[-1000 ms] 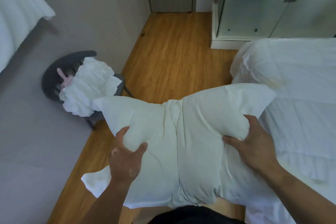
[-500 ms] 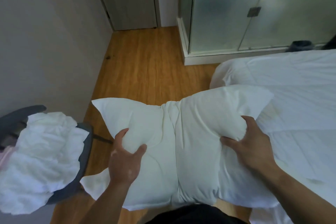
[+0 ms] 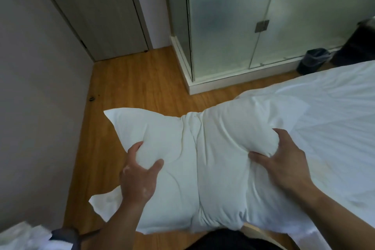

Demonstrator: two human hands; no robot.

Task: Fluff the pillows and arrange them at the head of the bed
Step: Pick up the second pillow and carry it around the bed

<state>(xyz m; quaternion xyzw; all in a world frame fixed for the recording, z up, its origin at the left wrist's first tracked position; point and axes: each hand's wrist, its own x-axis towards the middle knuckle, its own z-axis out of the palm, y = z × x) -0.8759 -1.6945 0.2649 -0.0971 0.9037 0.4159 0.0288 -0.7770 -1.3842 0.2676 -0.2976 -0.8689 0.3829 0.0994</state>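
A white pillow (image 3: 203, 160) is held in the air in front of me, pinched in at its middle. My left hand (image 3: 140, 174) grips its left half, fingers dug into the fabric. Its right half is squeezed by my right hand (image 3: 284, 160). The pillow's right end overlaps the edge of the bed (image 3: 334, 128), which is covered with a white sheet and fills the right side of the view.
Wooden floor (image 3: 132, 91) runs ahead to a grey door (image 3: 105, 12). A frosted glass cabinet (image 3: 253, 16) stands beyond the bed, a dark bin (image 3: 313, 60) beside it. A grey wall (image 3: 36, 87) is on the left. A chair with white linen (image 3: 26, 237) shows at bottom left.
The view has swung to the right: the chair with linen has slid to the bottom left corner and more of the bed and glass cabinet shows. Both hands keep the same grip on the pillow.
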